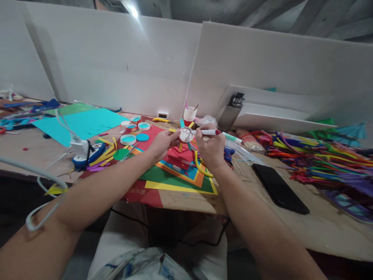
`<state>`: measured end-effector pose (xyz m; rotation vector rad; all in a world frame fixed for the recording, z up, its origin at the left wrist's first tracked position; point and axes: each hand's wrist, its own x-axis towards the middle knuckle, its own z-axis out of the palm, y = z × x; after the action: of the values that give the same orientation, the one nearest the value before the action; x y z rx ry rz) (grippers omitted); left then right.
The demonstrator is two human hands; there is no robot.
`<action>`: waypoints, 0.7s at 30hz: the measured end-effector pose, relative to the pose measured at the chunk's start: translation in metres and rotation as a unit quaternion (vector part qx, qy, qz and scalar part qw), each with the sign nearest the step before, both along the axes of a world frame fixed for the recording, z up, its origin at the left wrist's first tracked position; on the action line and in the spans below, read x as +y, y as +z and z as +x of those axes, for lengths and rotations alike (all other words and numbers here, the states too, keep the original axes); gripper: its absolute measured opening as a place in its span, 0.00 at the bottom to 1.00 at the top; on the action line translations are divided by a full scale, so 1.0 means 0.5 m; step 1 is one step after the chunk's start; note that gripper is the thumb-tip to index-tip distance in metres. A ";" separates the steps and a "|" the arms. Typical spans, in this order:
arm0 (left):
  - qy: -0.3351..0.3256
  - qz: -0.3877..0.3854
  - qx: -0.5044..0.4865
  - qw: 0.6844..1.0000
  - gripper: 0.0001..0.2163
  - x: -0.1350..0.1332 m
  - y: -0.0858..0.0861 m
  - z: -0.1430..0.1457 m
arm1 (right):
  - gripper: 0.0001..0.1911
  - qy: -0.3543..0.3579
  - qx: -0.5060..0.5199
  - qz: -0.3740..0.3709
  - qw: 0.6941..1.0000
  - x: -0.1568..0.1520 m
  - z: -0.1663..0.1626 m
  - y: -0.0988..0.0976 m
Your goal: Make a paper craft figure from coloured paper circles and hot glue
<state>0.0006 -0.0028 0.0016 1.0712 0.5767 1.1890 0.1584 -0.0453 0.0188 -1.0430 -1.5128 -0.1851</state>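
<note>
My left hand [162,144] pinches the edge of a small round white disc [185,134] above the table. Dark lines are drawn on its face, and coloured strips stick out around it. In my right hand [212,149] is a white marker [209,132] with a red end, its tip side towards the disc; whether the tip touches cannot be made out. Below both hands lies a stack of coloured sheets, with a green sheet [163,179] near the bottom. Bent yellow pieces [201,168] rest beside my right wrist.
A black phone [279,188] and a heap of pipe cleaners [309,159] lie to the right. Behind stand a grey bottle [231,112] and stacked paper cups [190,114]. To the left are several round lids [128,140], a turquoise sheet [81,124] and a white charger [80,149] with cables.
</note>
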 end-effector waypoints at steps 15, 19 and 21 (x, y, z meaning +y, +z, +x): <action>0.003 -0.010 -0.007 1.000 0.14 -0.004 0.006 0.001 | 0.06 0.022 0.018 -0.005 1.000 -0.004 -0.003 0.004; -0.001 -0.001 -0.002 1.000 0.15 -0.002 0.003 0.001 | 0.06 0.019 0.013 -0.008 1.000 -0.002 -0.001 0.001; 0.000 -0.002 0.000 1.000 0.15 -0.001 0.003 0.001 | 0.06 0.025 0.009 -0.010 1.000 -0.001 -0.001 0.000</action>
<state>0.0008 -0.0035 0.0029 1.0682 0.5782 1.1883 0.1578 -0.0458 0.0186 -1.0202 -1.5255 -0.1255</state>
